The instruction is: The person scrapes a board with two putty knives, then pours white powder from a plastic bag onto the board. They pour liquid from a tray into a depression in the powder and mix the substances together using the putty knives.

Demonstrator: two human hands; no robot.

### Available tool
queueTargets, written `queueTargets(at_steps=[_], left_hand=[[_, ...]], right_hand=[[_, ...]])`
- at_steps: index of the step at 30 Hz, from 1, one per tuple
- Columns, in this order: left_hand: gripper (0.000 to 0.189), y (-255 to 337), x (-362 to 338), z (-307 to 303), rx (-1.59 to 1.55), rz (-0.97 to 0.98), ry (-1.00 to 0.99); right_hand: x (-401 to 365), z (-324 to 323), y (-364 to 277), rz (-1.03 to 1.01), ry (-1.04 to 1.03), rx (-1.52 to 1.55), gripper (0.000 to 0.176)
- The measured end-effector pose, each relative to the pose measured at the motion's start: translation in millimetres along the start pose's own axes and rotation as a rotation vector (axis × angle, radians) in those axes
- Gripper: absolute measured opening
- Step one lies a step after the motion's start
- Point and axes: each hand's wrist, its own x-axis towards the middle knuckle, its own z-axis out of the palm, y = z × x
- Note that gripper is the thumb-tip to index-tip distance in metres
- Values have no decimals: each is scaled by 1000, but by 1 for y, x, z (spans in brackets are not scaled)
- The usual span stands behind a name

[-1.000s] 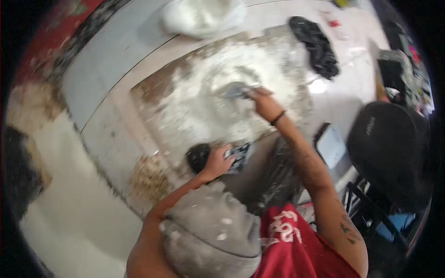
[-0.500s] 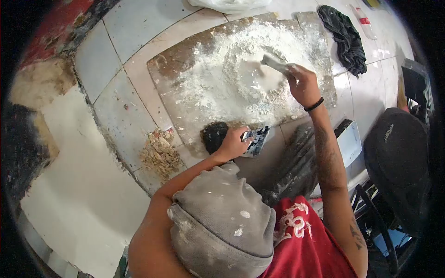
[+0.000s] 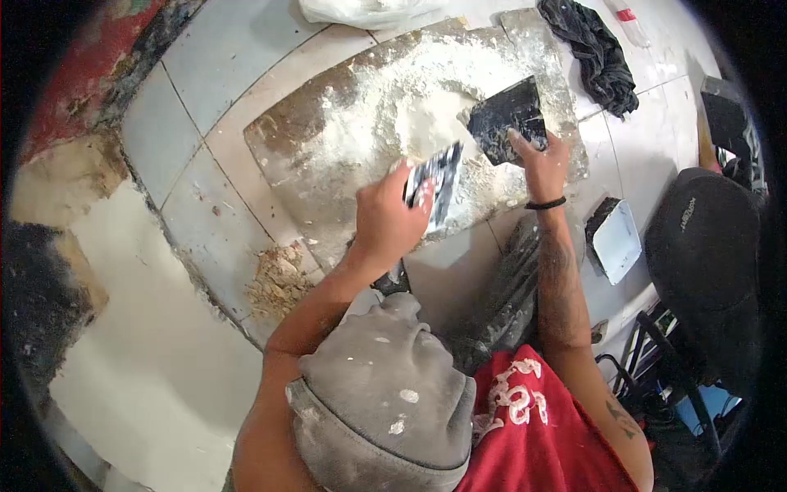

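My left hand (image 3: 389,215) is closed around a flat scraper (image 3: 436,184), black and smeared with white, tilted over the near side of the powder. Farther right, my right hand (image 3: 543,168) grips a black flat scraper (image 3: 510,119) by its near edge, thumb on its face, which overlaps the right part of the powder in this view. White powder (image 3: 385,107) is heaped in a ring on a worn brown board (image 3: 283,131), with a smooth white patch (image 3: 434,119) in its middle. White smudges mark the fingers of my left hand.
Crumbled tan debris (image 3: 279,283) lies left of the board on tiled floor. A black cloth (image 3: 594,57), a plastic bottle (image 3: 631,25) and a white bag (image 3: 369,10) lie beyond. A white-topped box (image 3: 616,246) and a black padded seat (image 3: 697,238) stand right.
My left hand has lifted its scraper from the board's near edge up over the powder. My right hand has turned its scraper so its broad black face shows.
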Motion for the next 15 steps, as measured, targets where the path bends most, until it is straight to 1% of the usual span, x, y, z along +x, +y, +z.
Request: queueTargets(at_steps=[2,3,4,6,7,9,10,11,13,15], left_hand=[[18,13,27,2,-12,13,59],[18,18,37,5,49,2,39],[19,22,47,10,109,-9,20],[20,25,60,21,207,-15,-15],[21,25,60,26,226,-3,19],[24,20,64,40,243,37,85],[23,16,66,44,207,-30,58],[20,14,67,45,233,-26,69],[16,13,68,46,237,-47,43],[13,13,67,45,279,-54,15]], right_hand=[[-8,6,1,-66,27,-86,15],[-11,9,2,-99,41,-132,16],[-12,15,3,-149,56,-76,18],[-22,25,-4,-248,94,-241,18],[-26,29,-11,-299,124,-332,19],[-33,36,-15,-354,116,-401,19],[-37,40,-12,-408,141,-401,20],[-41,44,-11,-462,164,-403,21],[-50,53,-14,-430,111,-334,24],[-58,60,-15,-501,81,-363,25]])
